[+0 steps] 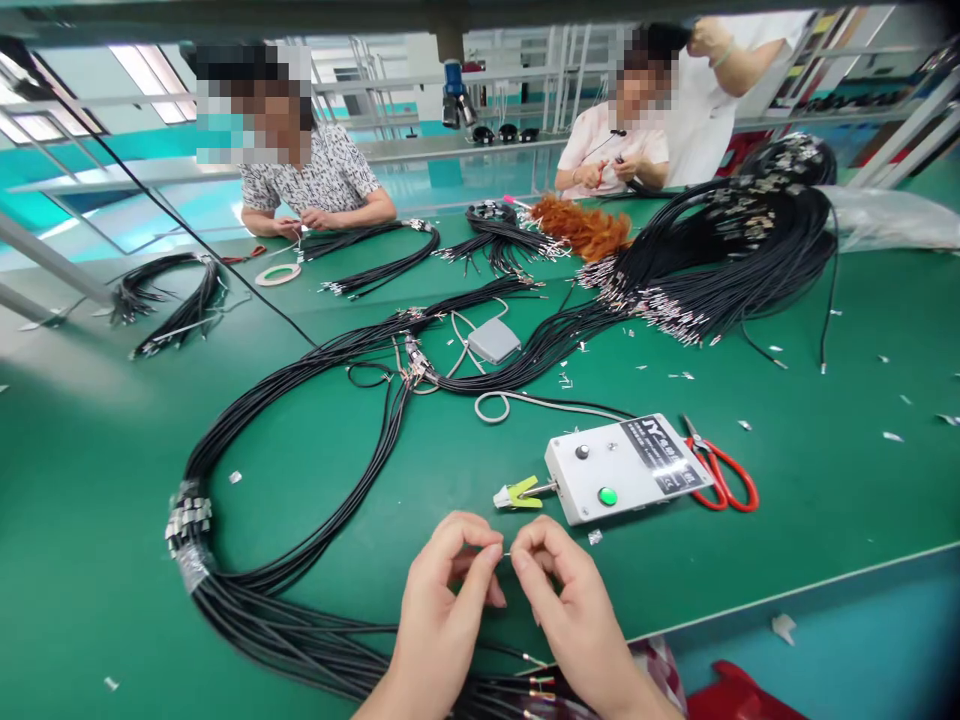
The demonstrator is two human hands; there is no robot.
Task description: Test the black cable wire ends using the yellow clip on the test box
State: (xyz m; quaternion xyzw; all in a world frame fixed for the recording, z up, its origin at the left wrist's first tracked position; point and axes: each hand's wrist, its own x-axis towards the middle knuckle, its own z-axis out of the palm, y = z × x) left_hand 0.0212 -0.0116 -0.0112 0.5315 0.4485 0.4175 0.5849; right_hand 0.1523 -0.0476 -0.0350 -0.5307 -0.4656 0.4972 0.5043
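A thin pale strand (pixel 507 554) bridges the small gap between the fingertips of both hands, above the tabletop (pixel 825 450) near its front edge. The left hand (pixel 454 590) has thumb and forefinger pinched on one end, and the right hand (pixel 566 590) has a similar light grip on the other. It is too small to tell whether it is bare wire or a cable's stripped tip. It looks very light, flexible and easily bent or frayed; a fine fingertip pinch close to the end should suit it, since a hard squeeze could kink it and a loose one could let it slip. Below the hands lie coloured wire ends (pixel 541 686) and a bundle of black cables (pixel 277 630), likely springy and heavier together, best held at the clear wrap (pixel 193 565). Just beyond the fingers sits a pale machine box (pixel 626 470) with a yellow-green clip (pixel 525 491); red-handled scissors (pixel 724 490) lie beside it.
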